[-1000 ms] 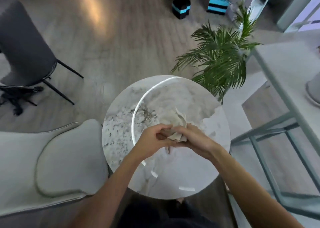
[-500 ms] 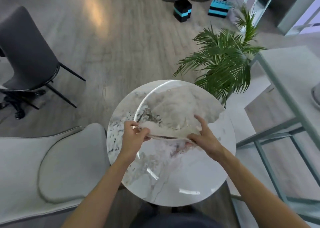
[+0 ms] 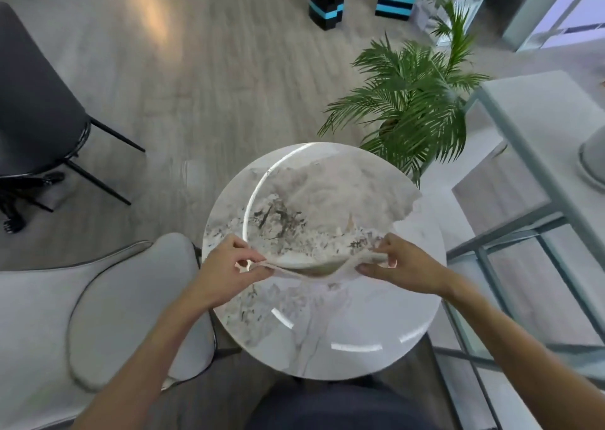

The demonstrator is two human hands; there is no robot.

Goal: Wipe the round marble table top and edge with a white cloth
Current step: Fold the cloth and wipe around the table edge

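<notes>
The round marble table fills the middle of the head view, white with grey veining and glossy reflections. A white cloth is stretched flat between my two hands just above the table's centre. My left hand pinches the cloth's left end over the table's left side. My right hand pinches the right end over the right side. The cloth sags slightly in the middle and partly blends with the marble behind it.
A light upholstered chair presses against the table's left edge. A potted palm stands at the far right rim. A glass-topped table with metal frame is at right, a dark chair at far left, black-and-blue blocks on the wooden floor.
The cloth was bunched between both hands at the table's centre; my hands have moved apart and pulled it out into a wide band.
</notes>
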